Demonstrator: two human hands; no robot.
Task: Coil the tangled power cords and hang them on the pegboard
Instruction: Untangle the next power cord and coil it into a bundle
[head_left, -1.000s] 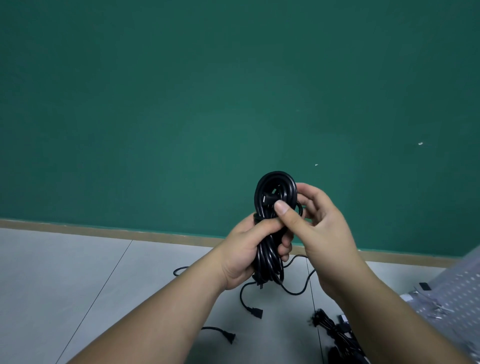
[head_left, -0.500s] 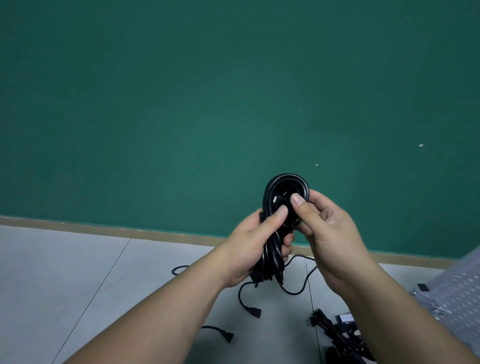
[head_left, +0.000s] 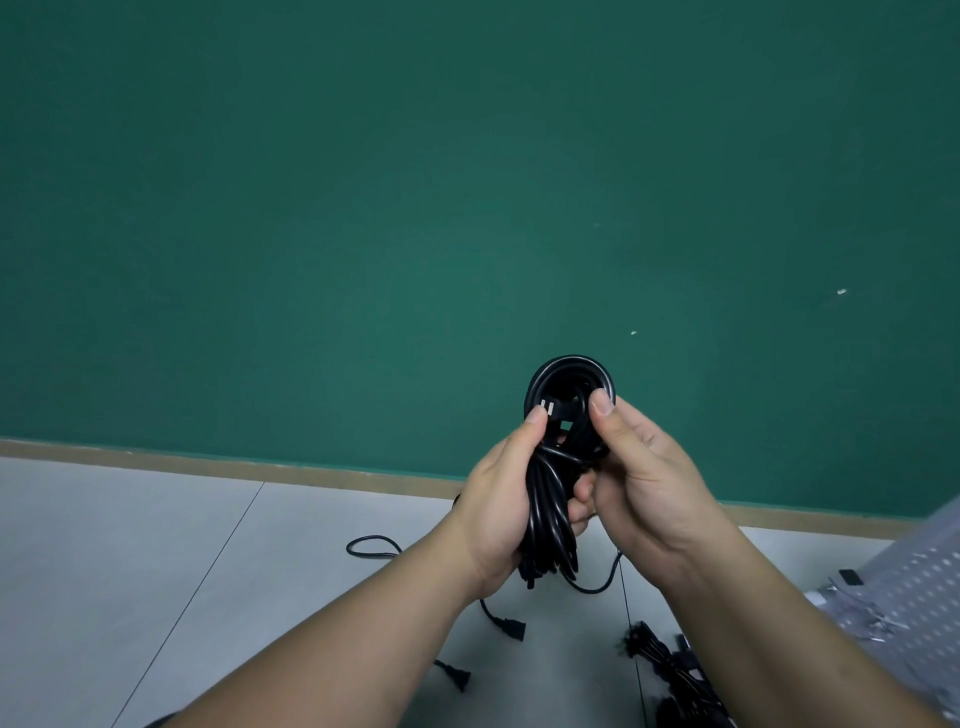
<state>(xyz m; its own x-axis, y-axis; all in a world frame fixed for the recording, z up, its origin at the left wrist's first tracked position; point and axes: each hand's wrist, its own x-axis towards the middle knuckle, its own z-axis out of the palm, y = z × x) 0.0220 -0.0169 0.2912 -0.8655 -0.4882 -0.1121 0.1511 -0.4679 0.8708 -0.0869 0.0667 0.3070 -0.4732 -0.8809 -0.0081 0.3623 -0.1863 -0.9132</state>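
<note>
Both hands meet in front of a dark green wall (head_left: 363, 208). My left hand (head_left: 498, 499) is wrapped around the lower part of a black coiled power cord bundle (head_left: 550, 499), with the thumb pressing near the silver prongs of its black plug (head_left: 553, 410). My right hand (head_left: 649, 478) grips the same bundle from the other side, its thumb laid on the round top loop, which rises above both hands. The strands hang down between the two palms and come out below the left hand.

Below the hands, on the pale grey tiled floor (head_left: 130, 545), loose black cords (head_left: 498, 618) lie with their plugs visible. Under the right forearm there is a heap of tangled black cords (head_left: 670, 670). To the right of the right forearm, a white perforated pegboard (head_left: 914, 587) shows at the edge, with small metal hooks (head_left: 852, 613) lying on it.
</note>
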